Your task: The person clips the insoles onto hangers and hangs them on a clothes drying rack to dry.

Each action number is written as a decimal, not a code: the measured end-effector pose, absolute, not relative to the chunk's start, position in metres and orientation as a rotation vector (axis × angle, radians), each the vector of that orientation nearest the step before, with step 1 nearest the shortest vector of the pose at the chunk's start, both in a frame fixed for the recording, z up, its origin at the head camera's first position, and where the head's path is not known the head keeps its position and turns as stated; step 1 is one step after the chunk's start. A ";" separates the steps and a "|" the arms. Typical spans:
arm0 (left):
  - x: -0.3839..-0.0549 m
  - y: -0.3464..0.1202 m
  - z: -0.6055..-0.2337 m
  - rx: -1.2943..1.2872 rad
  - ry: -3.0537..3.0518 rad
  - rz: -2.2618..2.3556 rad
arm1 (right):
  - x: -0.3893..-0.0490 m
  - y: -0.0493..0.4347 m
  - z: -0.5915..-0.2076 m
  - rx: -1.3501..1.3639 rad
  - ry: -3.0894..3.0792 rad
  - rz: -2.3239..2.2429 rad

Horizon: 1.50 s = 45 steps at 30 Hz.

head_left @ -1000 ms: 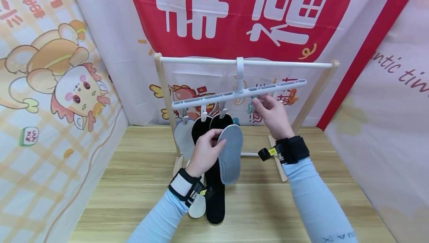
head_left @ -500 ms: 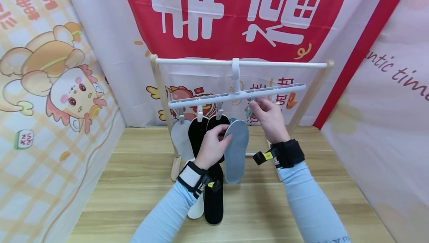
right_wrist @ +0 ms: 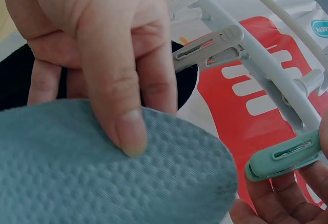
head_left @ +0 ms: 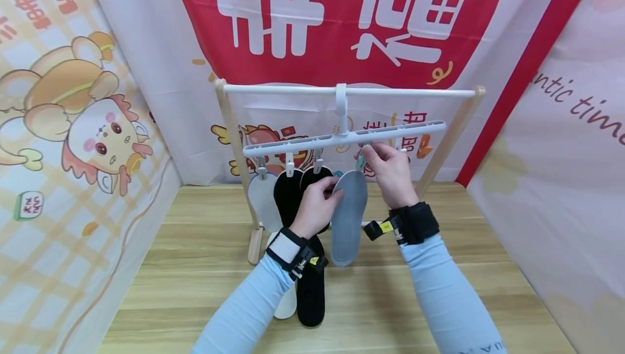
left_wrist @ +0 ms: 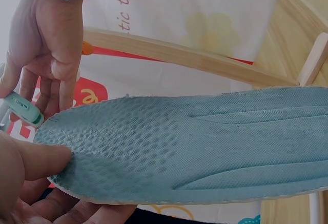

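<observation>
My left hand (head_left: 314,210) pinches a grey-blue insole (head_left: 349,221) near its upper end, thumb on the textured face. The insole hangs down lengthwise from that grip. With thumb and fingers, my right hand (head_left: 394,177) holds a green clip (right_wrist: 282,155) on the white hanger (head_left: 303,144). In the right wrist view a gap separates the clip's tip from the insole's end; the left wrist view has them close together, contact unclear. Left of my hands, a pale insole (head_left: 263,202) and black insoles (head_left: 311,299) hang from other clips (head_left: 290,165).
The hanger hooks over the white rail (head_left: 405,92) of a rack with wooden legs (head_left: 451,139). It tilts, right end higher. Beneath is a wood-grain tabletop (head_left: 195,267). Printed cloths enclose the left, right and back, including a red panel (head_left: 337,28).
My left hand has moved right and slightly up, bringing the grey-blue insole closer to the green clip. My right hand keeps hold of the clip. The view shifted slightly.
</observation>
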<state>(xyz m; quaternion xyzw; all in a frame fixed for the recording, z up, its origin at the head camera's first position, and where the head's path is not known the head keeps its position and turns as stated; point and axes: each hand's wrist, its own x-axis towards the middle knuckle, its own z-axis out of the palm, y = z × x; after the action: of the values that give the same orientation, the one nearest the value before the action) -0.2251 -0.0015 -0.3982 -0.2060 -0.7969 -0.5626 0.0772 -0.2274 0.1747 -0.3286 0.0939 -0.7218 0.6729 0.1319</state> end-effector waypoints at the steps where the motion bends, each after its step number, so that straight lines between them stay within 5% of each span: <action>1: -0.226 0.000 -0.397 -0.625 -2.383 -1.687 | -0.228 0.175 -0.329 0.267 -2.094 1.954; 45: -0.230 0.011 -0.376 -0.685 -2.332 -1.719 | -0.230 0.177 -0.323 0.171 -2.091 1.931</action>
<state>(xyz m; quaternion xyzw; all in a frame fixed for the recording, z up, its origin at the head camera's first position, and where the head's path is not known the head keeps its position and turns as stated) -0.2299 0.0113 -0.3756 -0.2294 -0.7807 -0.5754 0.0822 -0.2300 0.1765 -0.3228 0.0594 -0.7257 0.6701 0.1444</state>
